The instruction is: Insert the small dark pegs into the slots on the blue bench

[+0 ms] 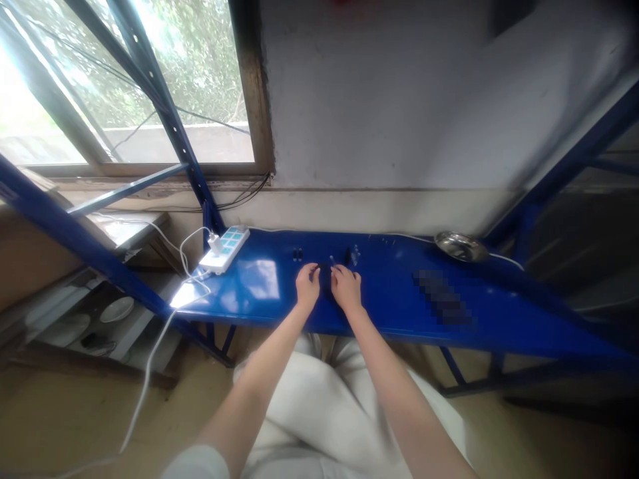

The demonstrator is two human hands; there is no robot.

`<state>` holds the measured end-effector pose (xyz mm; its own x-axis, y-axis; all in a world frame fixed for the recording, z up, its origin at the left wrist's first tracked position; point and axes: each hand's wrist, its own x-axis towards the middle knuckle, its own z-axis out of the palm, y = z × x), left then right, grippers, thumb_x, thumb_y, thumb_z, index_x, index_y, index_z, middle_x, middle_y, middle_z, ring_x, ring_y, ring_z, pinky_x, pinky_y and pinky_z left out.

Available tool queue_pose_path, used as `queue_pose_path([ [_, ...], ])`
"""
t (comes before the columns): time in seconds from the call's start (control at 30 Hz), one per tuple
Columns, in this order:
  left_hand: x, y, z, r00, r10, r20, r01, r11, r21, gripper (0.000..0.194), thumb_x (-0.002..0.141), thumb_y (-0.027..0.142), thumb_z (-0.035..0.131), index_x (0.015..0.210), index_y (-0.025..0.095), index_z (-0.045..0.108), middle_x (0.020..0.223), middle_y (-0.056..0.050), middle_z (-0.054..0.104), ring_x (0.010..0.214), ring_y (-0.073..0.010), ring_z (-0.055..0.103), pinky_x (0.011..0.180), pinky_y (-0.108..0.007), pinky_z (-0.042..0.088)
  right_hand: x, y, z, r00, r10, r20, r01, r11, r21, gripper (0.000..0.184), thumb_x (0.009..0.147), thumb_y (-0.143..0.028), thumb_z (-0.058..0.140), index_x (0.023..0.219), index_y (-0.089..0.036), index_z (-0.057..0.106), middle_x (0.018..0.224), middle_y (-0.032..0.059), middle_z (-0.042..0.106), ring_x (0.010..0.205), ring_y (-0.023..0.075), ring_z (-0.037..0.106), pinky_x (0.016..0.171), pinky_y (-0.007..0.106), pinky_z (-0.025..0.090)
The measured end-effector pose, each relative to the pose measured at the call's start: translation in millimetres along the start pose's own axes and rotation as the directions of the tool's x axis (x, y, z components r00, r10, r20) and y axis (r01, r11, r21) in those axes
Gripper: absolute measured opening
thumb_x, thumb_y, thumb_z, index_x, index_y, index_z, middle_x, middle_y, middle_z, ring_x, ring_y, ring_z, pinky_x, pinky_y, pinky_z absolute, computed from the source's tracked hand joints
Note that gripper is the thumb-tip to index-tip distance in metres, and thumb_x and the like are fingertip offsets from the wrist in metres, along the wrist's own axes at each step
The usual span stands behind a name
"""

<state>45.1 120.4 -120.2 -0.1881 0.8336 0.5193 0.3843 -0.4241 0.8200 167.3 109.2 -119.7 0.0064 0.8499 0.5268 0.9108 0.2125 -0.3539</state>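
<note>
Both hands are close together over the front middle of the blue table (399, 319). My left hand (308, 287) is closed in a pinch on a small dark piece (313, 269), too small to name. My right hand (346, 287) is pinched too, with a small clear and dark piece (333, 261) at its fingertips; its kind cannot be made out. Behind my left hand lie two small black pieces (298, 255) side by side. Beyond my right hand are another black piece (347, 255) and a few small clear pieces (355, 254).
A white power strip (227, 250) with a plugged-in cable sits at the table's left end. A shiny metal dish (460, 246) stands at the back right, near a blurred-out dark object (443, 298). Blue frame posts (167, 120) rise at both sides.
</note>
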Motion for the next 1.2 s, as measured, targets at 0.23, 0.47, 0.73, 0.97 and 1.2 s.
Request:
queue_pose_path([
  [0.23, 1.2, -0.8, -1.3, 0.999, -0.029, -0.038, 0.027, 0.999, -0.044, 0.018, 0.084, 0.025, 0.047, 0.095, 0.016, 0.059, 0.092, -0.008, 0.063, 0.084, -0.0157, 0.059, 0.079, -0.032, 0.048, -0.1, 0.7, 0.3, 0.991, -0.130, 0.013, 0.129, 0.991, 0.039, 0.036, 0.089, -0.017, 0.031, 0.100, -0.015, 0.065, 0.109, 0.0132, 0.062, 0.098, 0.0226, 0.057, 0.085, 0.040, 0.036],
  [0.47, 1.8, -2.4, -1.4, 0.994, -0.081, -0.072, 0.077, 0.995, -0.064, 0.017, 0.084, 0.024, 0.047, 0.096, 0.016, 0.058, 0.091, -0.008, 0.063, 0.086, -0.0159, 0.059, 0.080, -0.032, 0.047, -0.9, 1.1, 1.0, 0.980, -0.201, -0.009, 0.201, 0.973, 0.116, 0.034, 0.088, -0.016, 0.033, 0.096, -0.015, 0.065, 0.105, 0.0120, 0.063, 0.100, 0.0216, 0.056, 0.084, 0.038, 0.038],
  [0.73, 2.0, 0.0, -2.0, 0.995, -0.013, -0.100, 0.009, 0.999, -0.043, 0.023, 0.086, 0.021, 0.042, 0.104, 0.016, 0.056, 0.102, -0.010, 0.061, 0.093, -0.0166, 0.058, 0.084, -0.034, 0.047, -0.8, 2.1, 2.8, 0.971, -0.239, -0.018, 0.239, 0.955, 0.176, 0.033, 0.088, -0.016, 0.033, 0.092, -0.015, 0.066, 0.102, 0.0120, 0.064, 0.097, 0.0214, 0.057, 0.083, 0.038, 0.041],
  [0.97, -0.8, -0.1, -0.1, 0.993, 0.111, 0.036, -0.110, 0.993, -0.037, 0.041, 0.089, 0.019, 0.033, 0.129, 0.021, 0.042, 0.129, -0.012, 0.047, 0.098, -0.0155, 0.058, 0.088, -0.033, 0.047, -0.7, 4.0, 3.7, 0.972, -0.236, 0.002, 0.232, 0.957, 0.175, 0.034, 0.089, -0.019, 0.033, 0.096, -0.014, 0.066, 0.104, 0.0126, 0.063, 0.097, 0.0224, 0.058, 0.084, 0.040, 0.043],
  [1.2, -2.4, 3.0, -0.1, 0.985, 0.141, 0.101, -0.139, 0.990, -0.032, 0.045, 0.089, 0.017, 0.030, 0.133, 0.024, 0.038, 0.132, -0.011, 0.044, 0.092, -0.0134, 0.059, 0.086, -0.032, 0.048, -1.1, 3.0, 1.7, 0.977, -0.214, 0.020, 0.206, 0.959, 0.193, 0.037, 0.090, -0.022, 0.030, 0.099, -0.016, 0.066, 0.106, 0.0121, 0.061, 0.095, 0.0230, 0.058, 0.086, 0.042, 0.046],
])
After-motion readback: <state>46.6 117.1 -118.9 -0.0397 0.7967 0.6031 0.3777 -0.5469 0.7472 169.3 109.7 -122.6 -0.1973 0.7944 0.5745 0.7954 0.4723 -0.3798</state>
